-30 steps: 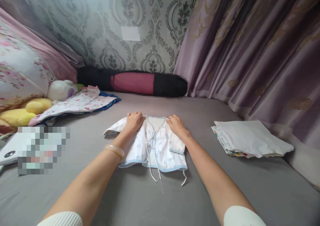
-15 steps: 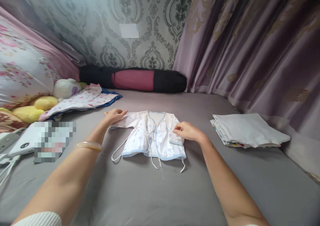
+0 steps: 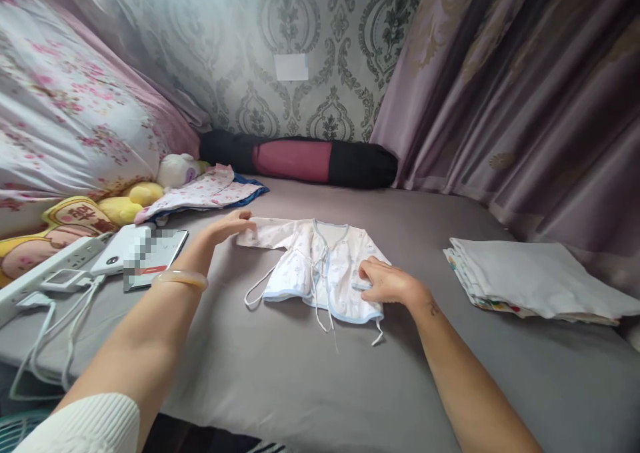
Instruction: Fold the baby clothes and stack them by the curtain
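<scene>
A small white baby shirt (image 3: pixel 333 276) with pale prints, light-blue edging and thin white ties lies front up on the grey bed sheet. Its left-side sleeve stretches out flat, and my left hand (image 3: pixel 231 227) is closed at the cuff, thumb and fingers on the cloth. On the other side, the sleeve is folded down over the front panel. There my right hand (image 3: pixel 395 282) pinches the cuff, its curled fingers partly hiding the cloth. One tie loops out at the left, and others hang from the middle and lower right hem.
A folded white cloth stack (image 3: pixel 540 276) lies at the right. To the left are a power strip (image 3: pixel 75 256) with cables, a white power bank (image 3: pixel 117 253), plush toys and a floral garment (image 3: pixel 200 193). A black-and-red bolster (image 3: pixel 295 159) lines the wall.
The view has swung left and down, bringing the bed's front edge into sight. My left hand stays at the outstretched sleeve's end, and my right hand stays at the folded sleeve.
</scene>
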The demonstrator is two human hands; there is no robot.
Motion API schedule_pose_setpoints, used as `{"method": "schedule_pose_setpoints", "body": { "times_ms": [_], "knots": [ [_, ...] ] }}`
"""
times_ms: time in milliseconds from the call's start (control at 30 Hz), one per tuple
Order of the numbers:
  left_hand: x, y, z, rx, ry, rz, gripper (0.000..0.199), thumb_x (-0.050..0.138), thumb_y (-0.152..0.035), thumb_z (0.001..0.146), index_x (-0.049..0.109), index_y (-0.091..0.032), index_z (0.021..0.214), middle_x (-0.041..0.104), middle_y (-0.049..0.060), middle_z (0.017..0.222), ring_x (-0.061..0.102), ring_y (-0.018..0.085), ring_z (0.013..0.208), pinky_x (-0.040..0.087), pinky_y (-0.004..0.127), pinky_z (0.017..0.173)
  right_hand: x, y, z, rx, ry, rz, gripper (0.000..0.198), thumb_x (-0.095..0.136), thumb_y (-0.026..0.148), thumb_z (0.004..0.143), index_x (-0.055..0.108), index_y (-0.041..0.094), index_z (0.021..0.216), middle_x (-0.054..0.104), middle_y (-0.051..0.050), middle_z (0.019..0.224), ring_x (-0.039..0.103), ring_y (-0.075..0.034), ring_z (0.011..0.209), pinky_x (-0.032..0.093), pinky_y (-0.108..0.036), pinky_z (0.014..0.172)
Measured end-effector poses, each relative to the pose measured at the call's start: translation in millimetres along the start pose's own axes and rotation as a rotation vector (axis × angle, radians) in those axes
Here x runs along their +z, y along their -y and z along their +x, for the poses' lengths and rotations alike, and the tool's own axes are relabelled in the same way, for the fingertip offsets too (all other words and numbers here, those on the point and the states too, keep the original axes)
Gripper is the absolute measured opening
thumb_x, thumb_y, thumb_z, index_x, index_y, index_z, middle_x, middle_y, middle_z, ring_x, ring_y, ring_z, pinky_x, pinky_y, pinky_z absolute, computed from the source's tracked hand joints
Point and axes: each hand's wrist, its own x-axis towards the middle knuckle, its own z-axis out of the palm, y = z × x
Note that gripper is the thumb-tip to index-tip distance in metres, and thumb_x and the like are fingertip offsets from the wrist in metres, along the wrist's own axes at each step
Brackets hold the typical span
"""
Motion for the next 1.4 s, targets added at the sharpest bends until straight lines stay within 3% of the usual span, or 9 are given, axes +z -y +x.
{"method": "schedule_pose_setpoints", "body": {
  "times_ms": [167, 267, 367, 500, 667, 833, 1133, 1267, 1400],
  "knots": [
    [7.5, 4.1, 6.4, -0.007, -0.098, -0.176, 0.040, 0.064, -0.043, 0.051, 0.056, -0.019, 0.082, 0.051, -0.004, 0.065, 0.049, 0.014, 0.060, 0.036, 0.023, 0.053, -0.6, 4.0, 0.7, 0.009, -0.045, -0.019, 0.019, 0.053, 0.013, 0.074, 0.056, 0.021, 0.091, 0.060, -0.005, 0.105, 0.057, -0.018, 0.090, 0.033, -0.026, 0.067],
    [13.6, 6.5, 13.0, -0.019, -0.233, -0.083, 0.040, 0.062, -0.044, 0.057, 0.060, -0.018, 0.088, 0.053, -0.002, 0.067, 0.053, 0.017, 0.062, 0.040, 0.026, 0.057, -2.0, 3.9, -0.3, 0.020, -0.068, 0.002, 0.015, 0.051, 0.014, 0.079, 0.059, 0.021, 0.090, 0.063, -0.006, 0.105, 0.058, -0.019, 0.093, 0.033, -0.025, 0.069],
    [20.2, 4.7, 17.9, -0.020, -0.338, 0.138, 0.035, 0.057, -0.037, 0.066, 0.064, -0.017, 0.094, 0.062, 0.007, 0.084, 0.060, 0.028, 0.084, 0.046, 0.035, 0.072, -3.1, 4.2, -2.6, 0.024, -0.060, 0.029, 0.014, 0.058, 0.021, 0.079, 0.060, 0.021, 0.093, 0.062, -0.005, 0.108, 0.058, -0.018, 0.094, 0.034, -0.024, 0.069],
    [35.0, -16.4, 11.5, -0.013, -0.451, 0.369, 0.039, 0.054, -0.033, 0.077, 0.061, -0.018, 0.112, 0.058, 0.018, 0.120, 0.050, 0.040, 0.118, 0.040, 0.051, 0.093, -2.2, 0.5, -2.0, 0.002, -0.063, 0.034, 0.015, 0.058, 0.018, 0.077, 0.060, 0.021, 0.092, 0.062, -0.004, 0.107, 0.057, -0.016, 0.089, 0.034, -0.023, 0.066],
    [77.8, -68.1, -26.5, 0.275, -0.193, 0.333, 0.033, 0.051, -0.037, 0.086, 0.060, -0.020, 0.112, 0.060, 0.014, 0.121, 0.052, 0.032, 0.116, 0.040, 0.046, 0.098, -8.0, -27.5, 2.7, -0.067, -0.136, 0.206, 0.006, 0.053, 0.020, 0.077, 0.059, 0.020, 0.078, 0.064, -0.001, 0.083, 0.054, -0.014, 0.073, 0.032, -0.022, 0.059],
    [135.1, -100.1, -71.8, 0.618, 0.080, 0.202, 0.034, 0.044, -0.040, 0.092, 0.057, -0.021, 0.117, 0.059, 0.012, 0.125, 0.061, 0.024, 0.107, 0.047, 0.038, 0.094, -22.2, -71.7, -4.4, 0.004, -0.418, 0.368, 0.011, 0.051, 0.026, 0.077, 0.058, 0.018, 0.077, 0.056, 0.003, 0.068, 0.048, -0.012, 0.063, 0.031, -0.022, 0.054],
    [173.2, -81.5, -85.0, 0.581, 0.083, 0.373, 0.045, 0.041, -0.048, 0.095, 0.053, -0.019, 0.127, 0.045, 0.017, 0.147, 0.037, 0.030, 0.140, 0.031, 0.051, 0.113, -0.3, -138.8, 4.2, 0.417, -0.560, 0.720, 0.019, 0.050, 0.019, 0.083, 0.061, 0.013, 0.097, 0.066, -0.003, 0.072, 0.060, -0.013, 0.058, 0.040, -0.020, 0.052],
    [166.9, -83.3, -88.0, 0.577, 0.067, 0.233, 0.044, 0.044, -0.048, 0.093, 0.054, -0.020, 0.126, 0.049, 0.015, 0.143, 0.047, 0.028, 0.131, 0.039, 0.045, 0.107, 11.9, -153.7, 13.4, 0.489, -0.524, 0.554, 0.019, 0.053, 0.020, 0.084, 0.065, 0.012, 0.096, 0.069, -0.005, 0.072, 0.061, -0.014, 0.061, 0.039, -0.020, 0.053],
    [138.2, -92.8, -98.3, 0.474, 0.027, 0.035, 0.040, 0.042, -0.047, 0.093, 0.057, -0.022, 0.120, 0.063, 0.010, 0.124, 0.062, 0.022, 0.106, 0.051, 0.033, 0.085, 15.4, -156.7, 15.0, 0.518, -0.559, 0.250, 0.018, 0.055, 0.027, 0.084, 0.069, 0.016, 0.090, 0.071, -0.008, 0.085, 0.063, -0.018, 0.074, 0.038, -0.023, 0.060]
  ]
}}
